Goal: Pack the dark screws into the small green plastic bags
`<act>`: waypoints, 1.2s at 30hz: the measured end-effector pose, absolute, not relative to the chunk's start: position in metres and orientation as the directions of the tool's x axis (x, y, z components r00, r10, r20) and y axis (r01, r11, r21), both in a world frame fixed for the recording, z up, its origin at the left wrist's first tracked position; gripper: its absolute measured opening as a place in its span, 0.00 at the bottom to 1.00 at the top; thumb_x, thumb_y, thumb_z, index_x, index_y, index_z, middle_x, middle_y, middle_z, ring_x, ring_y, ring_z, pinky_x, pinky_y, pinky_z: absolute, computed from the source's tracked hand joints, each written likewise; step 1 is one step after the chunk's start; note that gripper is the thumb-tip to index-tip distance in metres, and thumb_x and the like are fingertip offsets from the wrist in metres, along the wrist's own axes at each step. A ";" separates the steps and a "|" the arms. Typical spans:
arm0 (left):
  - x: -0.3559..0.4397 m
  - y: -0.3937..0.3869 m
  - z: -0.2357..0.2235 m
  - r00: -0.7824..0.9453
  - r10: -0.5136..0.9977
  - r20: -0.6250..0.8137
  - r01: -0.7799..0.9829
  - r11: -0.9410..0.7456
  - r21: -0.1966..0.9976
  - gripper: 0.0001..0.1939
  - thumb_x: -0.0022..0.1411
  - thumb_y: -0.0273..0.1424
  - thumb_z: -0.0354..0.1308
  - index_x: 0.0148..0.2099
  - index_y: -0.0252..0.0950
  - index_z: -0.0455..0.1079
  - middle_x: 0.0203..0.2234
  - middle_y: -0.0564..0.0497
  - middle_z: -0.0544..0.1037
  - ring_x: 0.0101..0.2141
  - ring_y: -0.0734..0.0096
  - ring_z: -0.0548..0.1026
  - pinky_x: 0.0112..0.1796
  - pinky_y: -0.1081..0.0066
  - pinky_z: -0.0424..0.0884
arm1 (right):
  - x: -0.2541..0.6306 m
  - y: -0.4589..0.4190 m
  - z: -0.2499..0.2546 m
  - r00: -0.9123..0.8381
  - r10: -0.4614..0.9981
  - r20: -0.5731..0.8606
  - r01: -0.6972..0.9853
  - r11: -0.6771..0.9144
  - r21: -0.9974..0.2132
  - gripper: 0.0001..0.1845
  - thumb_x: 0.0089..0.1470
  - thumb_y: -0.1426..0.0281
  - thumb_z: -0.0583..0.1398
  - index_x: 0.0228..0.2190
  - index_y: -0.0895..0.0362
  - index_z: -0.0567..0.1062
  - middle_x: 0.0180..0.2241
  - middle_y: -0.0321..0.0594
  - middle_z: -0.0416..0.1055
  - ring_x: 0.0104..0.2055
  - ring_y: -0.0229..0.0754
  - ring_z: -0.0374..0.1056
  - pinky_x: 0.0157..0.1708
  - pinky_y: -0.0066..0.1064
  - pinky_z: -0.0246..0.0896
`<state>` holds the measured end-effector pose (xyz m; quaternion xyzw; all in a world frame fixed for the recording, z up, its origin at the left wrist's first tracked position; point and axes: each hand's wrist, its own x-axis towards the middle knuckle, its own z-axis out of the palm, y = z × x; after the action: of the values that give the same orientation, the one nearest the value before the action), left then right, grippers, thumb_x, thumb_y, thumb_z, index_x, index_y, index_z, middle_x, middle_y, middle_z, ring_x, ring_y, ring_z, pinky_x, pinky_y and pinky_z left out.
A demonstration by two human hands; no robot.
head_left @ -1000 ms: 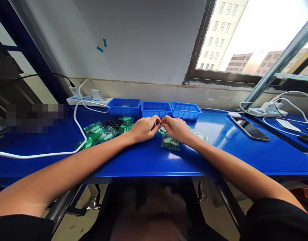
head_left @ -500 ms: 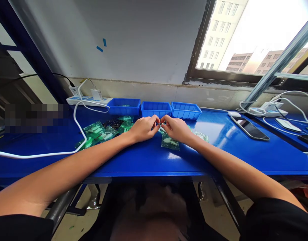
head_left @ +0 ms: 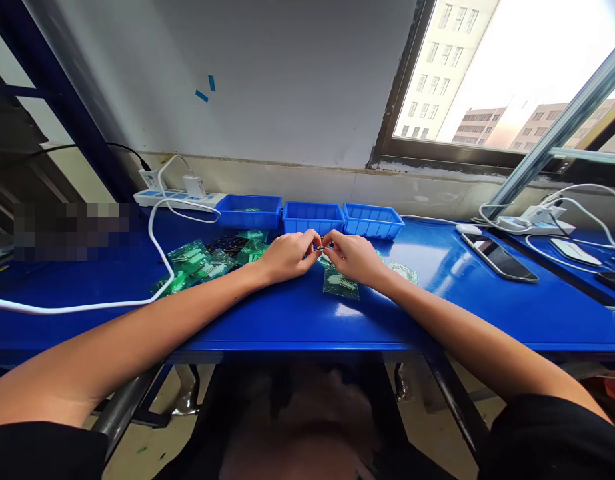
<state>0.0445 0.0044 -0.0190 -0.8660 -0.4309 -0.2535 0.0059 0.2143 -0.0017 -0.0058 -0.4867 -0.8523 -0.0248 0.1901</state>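
Note:
My left hand and my right hand meet over the blue table, thumbs and fingertips pinched together. Between the fingertips is a small shiny metal piece, mostly covered, so its kind does not show. Just below the right hand lies a clear green-tinted bag with white and metal parts inside. Part of another clear bag shows beyond the right wrist. Left of my left hand are several green bags with white parts, beside a heap of small dark pieces.
Three blue bins stand along the back: a left bin, a middle bin and a right bin. A white cable loops from a power strip across the left side. To the right lies a phone.
Both hands stay at the same spot with fingertips together. The view has shifted very slightly; otherwise nothing visibly moved.

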 end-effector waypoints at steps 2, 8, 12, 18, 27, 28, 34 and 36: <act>0.044 0.005 -0.019 0.500 0.747 0.438 0.754 -0.624 0.204 0.06 0.60 0.30 0.51 0.40 0.35 0.63 0.26 0.52 0.74 0.28 0.67 0.73 0.29 0.71 0.63 | 0.214 -0.001 -0.006 -0.436 0.828 0.353 0.850 0.508 -0.141 0.10 0.55 0.70 0.55 0.41 0.56 0.70 0.26 0.36 0.72 0.30 0.39 0.67 0.25 0.26 0.44; 0.044 0.004 -0.018 0.502 0.751 0.428 0.764 -0.617 0.187 0.06 0.60 0.31 0.51 0.40 0.36 0.63 0.26 0.52 0.74 0.29 0.67 0.73 0.29 0.71 0.64 | 0.213 -0.002 -0.005 -0.392 0.851 0.351 0.880 0.458 -0.128 0.10 0.56 0.68 0.54 0.39 0.56 0.72 0.27 0.37 0.73 0.30 0.39 0.67 0.25 0.27 0.43; 0.044 0.003 -0.017 0.501 0.763 0.409 0.770 -0.609 0.192 0.06 0.61 0.31 0.51 0.40 0.35 0.64 0.27 0.52 0.75 0.30 0.66 0.73 0.30 0.70 0.64 | 0.213 -0.003 -0.004 -0.375 0.861 0.345 0.887 0.441 -0.136 0.11 0.56 0.67 0.54 0.40 0.56 0.72 0.27 0.38 0.73 0.30 0.40 0.67 0.25 0.27 0.44; 0.044 0.004 -0.018 0.513 0.759 0.400 0.770 -0.613 0.176 0.06 0.61 0.32 0.51 0.40 0.36 0.64 0.27 0.51 0.75 0.31 0.65 0.73 0.32 0.69 0.65 | 0.211 -0.003 -0.004 -0.402 0.856 0.324 0.880 0.459 -0.121 0.11 0.56 0.69 0.54 0.39 0.56 0.73 0.28 0.39 0.74 0.31 0.40 0.68 0.27 0.27 0.48; 0.044 0.005 -0.019 0.513 0.774 0.371 0.790 -0.594 0.148 0.07 0.61 0.31 0.51 0.41 0.35 0.66 0.30 0.49 0.76 0.34 0.61 0.73 0.34 0.67 0.65 | 0.207 -0.003 -0.008 -0.405 0.861 0.307 0.888 0.451 -0.094 0.12 0.58 0.69 0.51 0.39 0.57 0.73 0.33 0.42 0.75 0.35 0.42 0.70 0.29 0.28 0.51; 0.044 0.005 -0.019 0.512 0.778 0.366 0.795 -0.590 0.143 0.07 0.61 0.30 0.51 0.41 0.35 0.66 0.31 0.48 0.76 0.35 0.61 0.73 0.35 0.66 0.65 | 0.207 -0.003 -0.009 -0.405 0.861 0.308 0.888 0.450 -0.090 0.12 0.59 0.69 0.51 0.40 0.57 0.73 0.34 0.43 0.75 0.36 0.42 0.70 0.30 0.28 0.52; 0.046 0.003 -0.018 0.504 0.794 0.341 0.819 -0.564 0.102 0.07 0.61 0.30 0.51 0.42 0.34 0.66 0.32 0.47 0.76 0.35 0.60 0.73 0.36 0.65 0.65 | 0.206 -0.002 -0.011 -0.428 0.848 0.313 0.882 0.467 -0.060 0.12 0.58 0.70 0.51 0.39 0.58 0.73 0.35 0.44 0.75 0.38 0.42 0.70 0.33 0.28 0.54; 0.046 0.003 -0.019 0.513 0.790 0.337 0.820 -0.567 0.081 0.07 0.62 0.30 0.51 0.42 0.34 0.66 0.31 0.47 0.76 0.36 0.60 0.73 0.36 0.65 0.65 | 0.206 -0.001 -0.011 -0.447 0.839 0.310 0.876 0.481 -0.041 0.12 0.59 0.71 0.51 0.39 0.59 0.73 0.35 0.45 0.75 0.39 0.43 0.69 0.34 0.29 0.54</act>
<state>0.0465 0.0031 -0.0185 -0.8686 -0.4632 -0.1703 0.0442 0.2062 -0.0013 -0.0111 -0.5055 -0.8481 -0.0625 0.1457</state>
